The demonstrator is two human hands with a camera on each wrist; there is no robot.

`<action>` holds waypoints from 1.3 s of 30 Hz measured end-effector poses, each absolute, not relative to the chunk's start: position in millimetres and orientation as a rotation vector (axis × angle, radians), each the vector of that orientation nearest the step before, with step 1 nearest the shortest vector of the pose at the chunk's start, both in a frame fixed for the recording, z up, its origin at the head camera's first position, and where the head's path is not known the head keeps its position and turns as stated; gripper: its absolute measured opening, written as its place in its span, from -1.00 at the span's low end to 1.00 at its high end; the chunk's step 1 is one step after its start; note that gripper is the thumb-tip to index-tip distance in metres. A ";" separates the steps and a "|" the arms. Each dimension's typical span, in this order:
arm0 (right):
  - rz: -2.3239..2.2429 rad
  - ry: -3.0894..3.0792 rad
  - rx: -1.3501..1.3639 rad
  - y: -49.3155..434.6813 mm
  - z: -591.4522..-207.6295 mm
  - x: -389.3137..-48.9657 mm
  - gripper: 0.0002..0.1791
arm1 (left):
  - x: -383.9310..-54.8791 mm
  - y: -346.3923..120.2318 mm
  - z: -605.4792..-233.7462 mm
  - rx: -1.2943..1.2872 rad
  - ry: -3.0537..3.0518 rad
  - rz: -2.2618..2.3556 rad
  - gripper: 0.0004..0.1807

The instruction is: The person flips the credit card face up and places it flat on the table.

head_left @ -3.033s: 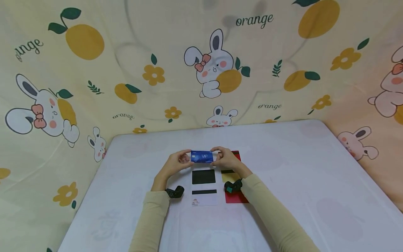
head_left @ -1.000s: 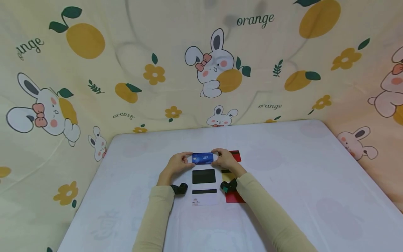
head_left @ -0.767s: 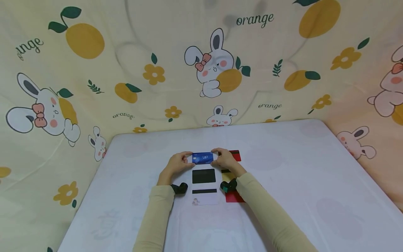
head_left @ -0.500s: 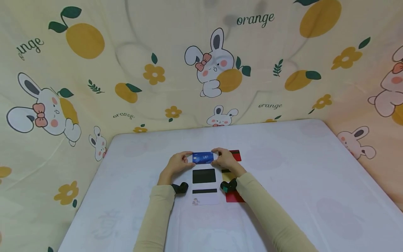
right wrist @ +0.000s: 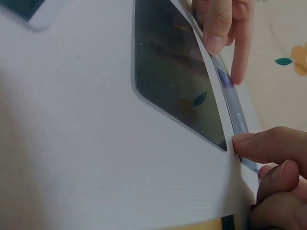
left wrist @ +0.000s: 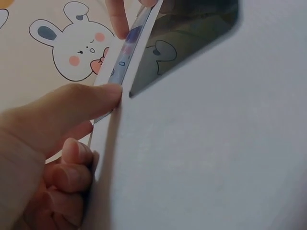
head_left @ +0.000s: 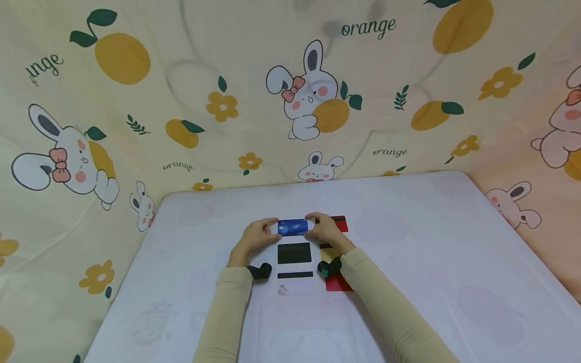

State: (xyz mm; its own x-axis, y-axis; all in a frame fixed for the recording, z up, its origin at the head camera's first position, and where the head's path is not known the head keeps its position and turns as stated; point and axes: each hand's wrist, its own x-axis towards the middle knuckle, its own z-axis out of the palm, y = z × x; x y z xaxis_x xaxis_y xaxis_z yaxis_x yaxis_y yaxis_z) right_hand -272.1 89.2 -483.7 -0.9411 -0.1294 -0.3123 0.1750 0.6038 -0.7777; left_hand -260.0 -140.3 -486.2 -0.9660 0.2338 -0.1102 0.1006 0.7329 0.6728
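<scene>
A blue card marked VIP [head_left: 292, 227] lies flat at the back of a column of cards, between the two hands. My left hand [head_left: 255, 236] pinches its left end, with the thumb at the near corner and a finger at the far corner. My right hand [head_left: 328, 229] pinches the right end the same way. In the left wrist view, the blue card [left wrist: 127, 52] shows edge-on, low over the white tabletop. Just nearer lies a black card [head_left: 294, 253], which appears large and glossy in the right wrist view.
A white card with a dark stripe [head_left: 295, 287] lies nearest in the column. To the right are a red card [head_left: 340, 224], a gold card [head_left: 328, 253] and another red card [head_left: 338, 283], partly covered by the right hand and wrist camera. A printed curtain [head_left: 218, 60] hangs behind the table.
Since three seconds ago, both hands have brought the blue card slightly nearer and to the right, down toward the table. Over the last second the hands and card have stayed nearly still.
</scene>
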 end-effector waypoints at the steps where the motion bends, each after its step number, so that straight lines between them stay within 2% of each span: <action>1: -1.271 2.485 0.044 89.8 -483.3 -271.4 -0.35 | -259.6 -140.0 -486.0 0.271 2.742 1.055 -0.37; 12: -1.363 2.435 -0.025 95.0 -472.1 -260.5 -0.36 | -249.3 -137.9 -482.5 0.353 2.691 1.156 -0.45; 21: -1.342 2.482 -0.155 105.2 -466.0 -238.7 -0.46 | -232.3 -137.5 -474.2 0.384 2.663 1.177 -0.51; 29: -1.345 2.500 -0.176 107.1 -472.6 -216.5 -0.49 | -216.7 -138.3 -471.2 0.411 2.669 1.161 -0.49; 39: -1.237 2.563 -0.176 104.1 -474.8 -201.9 -0.42 | -204.3 -139.5 -476.1 0.468 2.637 1.185 -0.43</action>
State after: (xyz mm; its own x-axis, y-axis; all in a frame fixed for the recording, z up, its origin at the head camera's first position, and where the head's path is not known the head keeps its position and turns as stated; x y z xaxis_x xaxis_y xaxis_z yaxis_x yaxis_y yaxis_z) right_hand -201.9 104.1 -474.8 -0.9508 -0.2327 -0.2045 0.0153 0.6241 -0.7812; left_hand -204.3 -139.5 -476.1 -0.9268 0.3703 -0.0624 0.1993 0.6259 0.7540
